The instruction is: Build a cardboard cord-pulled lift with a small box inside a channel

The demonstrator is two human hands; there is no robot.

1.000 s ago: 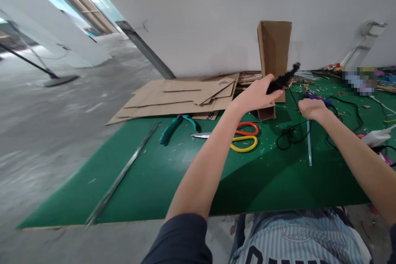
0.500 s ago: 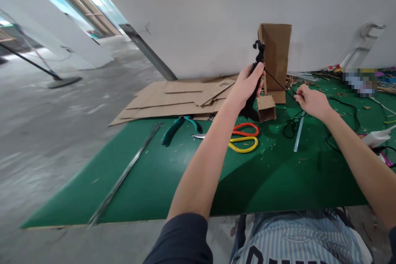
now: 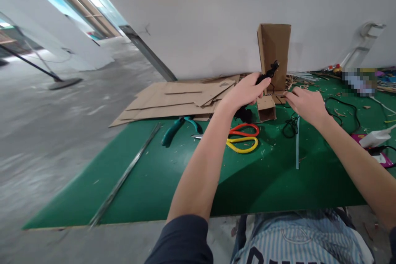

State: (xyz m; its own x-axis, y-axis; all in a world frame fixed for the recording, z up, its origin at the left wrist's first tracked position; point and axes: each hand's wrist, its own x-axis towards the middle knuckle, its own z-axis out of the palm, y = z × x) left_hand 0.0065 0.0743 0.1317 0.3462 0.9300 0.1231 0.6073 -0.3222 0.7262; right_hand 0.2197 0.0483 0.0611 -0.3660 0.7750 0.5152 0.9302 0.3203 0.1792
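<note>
My left hand (image 3: 249, 90) is closed around a slim, dark black object (image 3: 272, 70) with a knobbly top end tilted to the right. Much of it is hidden by the fingers, and a ragged black part (image 3: 243, 114) shows below the hand. To the right, my right hand (image 3: 305, 103) has its fingertips pinched on a thin black cord (image 3: 281, 98). More of that cord lies in a loose tangle (image 3: 290, 127) beneath the hand. A translucent glue stick (image 3: 297, 144) lies beside the tangle. Between my hands stand a small open cardboard box (image 3: 266, 109) and a tall cardboard piece (image 3: 276, 49).
Scissors with red and yellow handles (image 3: 243, 145) lie under my left forearm, with teal pliers (image 3: 173, 132) farther left. Flat cardboard sheets (image 3: 173, 95) cover the back left. Thin metal rods (image 3: 126, 173) lie on the green table (image 3: 262, 185); a white plug (image 3: 375, 138) is at right.
The black object has been lowered and tipped rightward in my left hand. My right hand has shifted slightly left, and the cord between the hands is no longer taut. The glue stick has turned.
</note>
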